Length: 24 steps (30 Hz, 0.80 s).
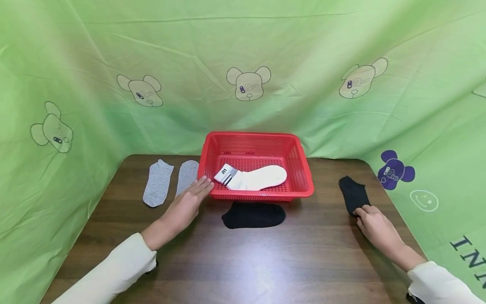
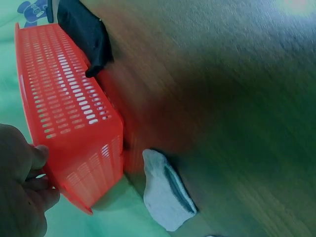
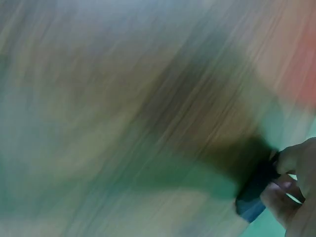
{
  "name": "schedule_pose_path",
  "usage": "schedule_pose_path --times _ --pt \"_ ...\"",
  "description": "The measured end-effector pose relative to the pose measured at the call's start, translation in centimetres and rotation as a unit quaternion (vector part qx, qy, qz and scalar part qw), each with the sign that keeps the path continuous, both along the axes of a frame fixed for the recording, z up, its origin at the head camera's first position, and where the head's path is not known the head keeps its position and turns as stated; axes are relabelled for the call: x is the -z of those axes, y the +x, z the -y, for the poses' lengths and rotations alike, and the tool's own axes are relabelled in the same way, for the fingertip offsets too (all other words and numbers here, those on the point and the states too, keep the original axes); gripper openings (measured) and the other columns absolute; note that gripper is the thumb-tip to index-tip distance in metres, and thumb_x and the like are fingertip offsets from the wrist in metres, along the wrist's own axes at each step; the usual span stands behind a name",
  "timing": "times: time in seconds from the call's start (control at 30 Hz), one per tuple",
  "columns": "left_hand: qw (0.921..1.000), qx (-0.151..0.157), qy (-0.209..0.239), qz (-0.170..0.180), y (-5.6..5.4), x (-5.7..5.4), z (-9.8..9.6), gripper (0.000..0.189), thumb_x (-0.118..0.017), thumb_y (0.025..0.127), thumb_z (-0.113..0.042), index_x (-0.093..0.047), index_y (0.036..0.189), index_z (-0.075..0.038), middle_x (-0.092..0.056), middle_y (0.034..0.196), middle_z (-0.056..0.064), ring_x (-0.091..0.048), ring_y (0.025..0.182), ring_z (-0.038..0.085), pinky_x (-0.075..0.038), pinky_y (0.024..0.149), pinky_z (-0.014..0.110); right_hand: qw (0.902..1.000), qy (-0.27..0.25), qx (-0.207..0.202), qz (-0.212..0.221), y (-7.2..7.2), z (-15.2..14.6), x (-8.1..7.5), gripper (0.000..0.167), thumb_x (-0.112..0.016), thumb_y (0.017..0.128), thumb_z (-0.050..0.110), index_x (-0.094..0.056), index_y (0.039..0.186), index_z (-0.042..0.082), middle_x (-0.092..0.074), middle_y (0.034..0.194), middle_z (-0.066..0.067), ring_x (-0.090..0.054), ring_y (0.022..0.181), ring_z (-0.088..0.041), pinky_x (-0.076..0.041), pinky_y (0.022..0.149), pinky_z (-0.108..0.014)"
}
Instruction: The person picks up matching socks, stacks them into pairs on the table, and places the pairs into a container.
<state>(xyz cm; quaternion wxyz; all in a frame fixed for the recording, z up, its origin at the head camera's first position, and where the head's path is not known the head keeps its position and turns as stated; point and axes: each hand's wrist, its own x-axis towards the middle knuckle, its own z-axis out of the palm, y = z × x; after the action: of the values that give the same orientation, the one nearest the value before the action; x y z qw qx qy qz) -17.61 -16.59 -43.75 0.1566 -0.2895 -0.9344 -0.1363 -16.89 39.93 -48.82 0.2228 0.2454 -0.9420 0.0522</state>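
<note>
At its front left corner, the red plastic basket point(image 1: 262, 194) is gripped by my left hand point(image 1: 186, 207); the left wrist view shows the thumb and fingers at the rim. Inside the basket lies a white ankle sock point(image 1: 262, 177) with dark stripes on its cuff. Far to the right, my right hand point(image 1: 379, 230) pinches the near end of a black sock point(image 1: 353, 194). The right wrist view is blurred, but that dark sock point(image 3: 254, 195) shows between thumb and fingers.
Another black sock point(image 1: 253, 215) lies just in front of the basket. Left of the basket are two grey socks, one flat on the wooden table point(image 1: 235, 261) near its left edge point(image 1: 158, 184), the other point(image 1: 187, 175) beside the basket wall. A green printed curtain point(image 1: 288, 109) surrounds the table.
</note>
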Motion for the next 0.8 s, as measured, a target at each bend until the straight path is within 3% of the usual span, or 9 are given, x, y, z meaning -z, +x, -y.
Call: schedule_pose_path --times 0.2,0.43,0.67,0.8 --pt "0.9994 0.005 -0.025 -0.022 0.0 0.2 -0.1 0.058 -0.073 0.082 0.014 -0.061 0.138 0.003 -0.063 0.141 0.021 -0.055 0.138 0.037 -0.045 0.112 0.051 0.9993 -0.030 0.002 0.021 0.9 3.3 -0.3 0.017 -0.078 0.072 -0.008 -0.072 0.086 0.000 -0.064 0.081 -0.007 -0.064 0.072 -0.026 -0.054 0.061 -0.046" --pt "0.9994 -0.002 -0.031 -0.011 0.3 0.2 0.2 0.060 -0.077 0.082 0.009 -0.060 0.140 0.001 -0.062 0.142 0.019 -0.054 0.139 0.035 -0.044 0.112 0.049 0.9977 -0.060 0.009 0.032 1.9 6.9 -0.4 0.019 -0.081 0.070 -0.008 -0.071 0.080 0.005 -0.063 0.077 -0.002 -0.063 0.065 -0.017 -0.053 0.056 -0.037" --pt "0.9991 0.000 -0.036 -0.022 0.4 0.3 0.3 0.062 -0.078 0.081 0.009 -0.061 0.139 0.001 -0.063 0.141 0.019 -0.055 0.138 0.035 -0.045 0.112 0.049 0.9961 -0.081 0.021 0.029 2.3 9.1 -0.4 0.023 -0.084 0.066 -0.006 -0.070 0.074 0.010 -0.060 0.071 0.003 -0.056 0.061 -0.007 -0.048 0.052 -0.028" --pt "0.9993 0.002 -0.031 -0.022 0.1 0.3 0.1 0.062 -0.079 0.081 0.008 -0.061 0.139 0.001 -0.063 0.140 0.019 -0.055 0.138 0.035 -0.046 0.111 0.050 0.9941 -0.090 0.031 0.052 2.3 9.9 -0.8 0.022 -0.084 0.068 -0.006 -0.070 0.073 0.011 -0.060 0.071 0.003 -0.057 0.062 -0.005 -0.049 0.054 -0.025"
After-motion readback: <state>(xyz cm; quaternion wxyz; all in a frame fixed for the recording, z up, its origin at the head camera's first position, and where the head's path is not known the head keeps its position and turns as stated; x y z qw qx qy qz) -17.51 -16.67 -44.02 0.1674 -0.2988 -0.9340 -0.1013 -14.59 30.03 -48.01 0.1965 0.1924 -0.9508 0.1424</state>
